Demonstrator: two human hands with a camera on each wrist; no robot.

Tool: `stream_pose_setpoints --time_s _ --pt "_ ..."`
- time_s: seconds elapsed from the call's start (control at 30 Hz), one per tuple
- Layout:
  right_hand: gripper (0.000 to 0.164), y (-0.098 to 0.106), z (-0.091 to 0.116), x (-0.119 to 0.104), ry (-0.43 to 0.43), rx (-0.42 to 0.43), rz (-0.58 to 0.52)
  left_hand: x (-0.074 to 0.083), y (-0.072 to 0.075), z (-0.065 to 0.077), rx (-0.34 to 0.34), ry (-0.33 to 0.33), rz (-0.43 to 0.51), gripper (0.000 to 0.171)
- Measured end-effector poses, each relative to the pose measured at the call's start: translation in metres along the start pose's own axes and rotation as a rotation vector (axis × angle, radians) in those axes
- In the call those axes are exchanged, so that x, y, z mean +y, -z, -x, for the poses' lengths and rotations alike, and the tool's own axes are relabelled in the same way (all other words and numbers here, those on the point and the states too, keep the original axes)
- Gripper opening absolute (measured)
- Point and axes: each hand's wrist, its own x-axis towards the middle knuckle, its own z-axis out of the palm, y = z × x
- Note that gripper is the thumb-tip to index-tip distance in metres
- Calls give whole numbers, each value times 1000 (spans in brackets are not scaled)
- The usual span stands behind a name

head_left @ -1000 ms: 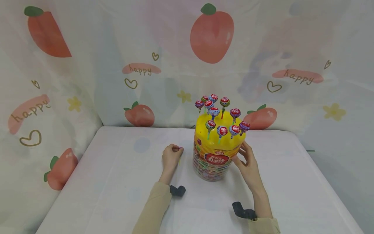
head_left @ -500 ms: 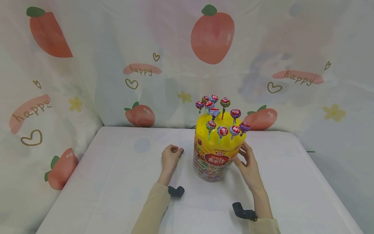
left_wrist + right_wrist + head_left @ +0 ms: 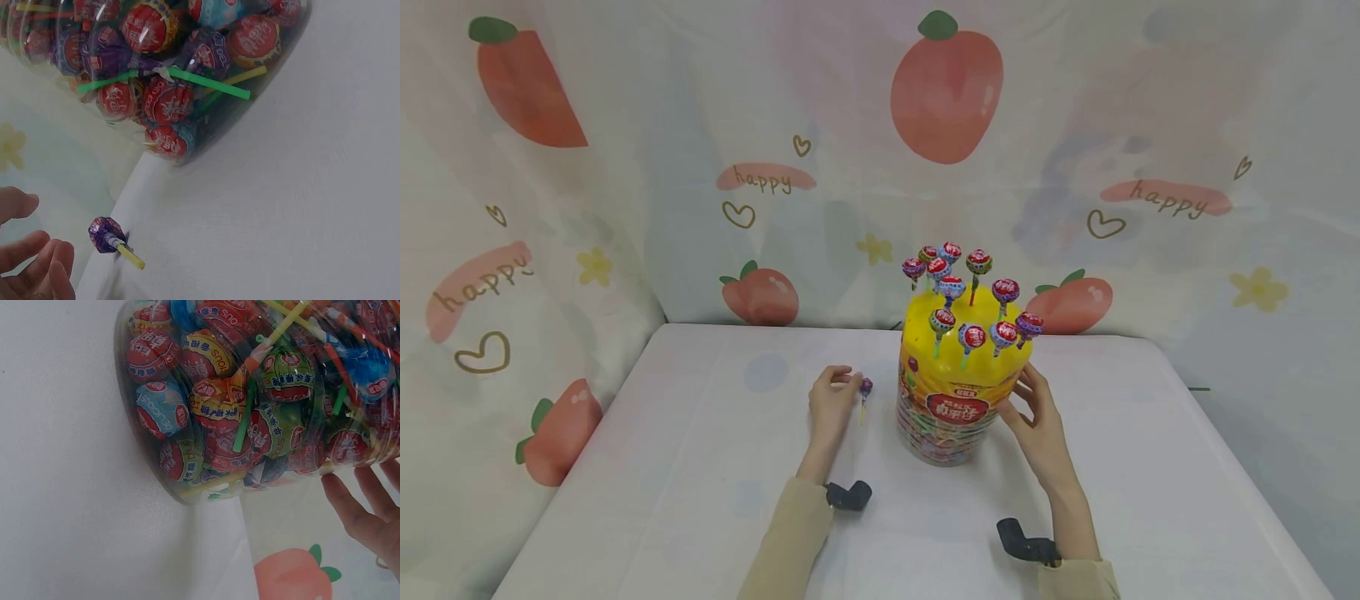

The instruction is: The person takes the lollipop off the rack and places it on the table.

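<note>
A purple-wrapped lollipop (image 3: 866, 387) with a yellow stick lies on the white table, left of the jar. Beside it, my left hand (image 3: 831, 408) has its thumb and fingers spread apart; the left wrist view shows a gap between the fingers (image 3: 47, 259) and the candy. A large clear jar (image 3: 946, 437) full of wrapped lollipops stands upright, topped by a yellow lid (image 3: 958, 304) with several lollipops (image 3: 972, 337) stuck upright in it. The fingertips of my right hand (image 3: 1043, 437) rest against the jar's right side, the fingers lightly bent and not wrapped around it.
The white-covered table (image 3: 700, 500) ends at a patterned cloth backdrop (image 3: 835, 108) behind and on the left. A dark wrist camera (image 3: 848, 496) is strapped to the left wrist, another dark camera (image 3: 1026, 543) to the right.
My left hand has let go of the lollipop and shifted slightly left, leaving it on the table. My right hand and the jar stay as they were.
</note>
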Motion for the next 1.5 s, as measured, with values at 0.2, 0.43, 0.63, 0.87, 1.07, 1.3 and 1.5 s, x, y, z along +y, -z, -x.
stream_pose_setpoints --time_s 0.2,0.43,0.63,0.87,1.07,1.3,1.5 --pt "69 0 0 0 -7 0 4 15 3 6 23 -47 31 25" --pt "69 0 0 -1 -9 1 2 35 5 14 26 -106 76 26" --pt "69 0 1 -1 -10 1 -1 53 8 22 5 -175 163 28" --pt "69 0 1 -1 -8 2 5 76 11 31 -35 -189 267 29" --pt "69 0 1 -1 -14 2 6 99 15 40 -60 -232 331 30" --pt "69 0 1 -3 -15 0 7 126 24 54 -89 -300 385 29" --pt "69 0 1 -3 -12 1 7 147 28 66 -123 -339 399 29"
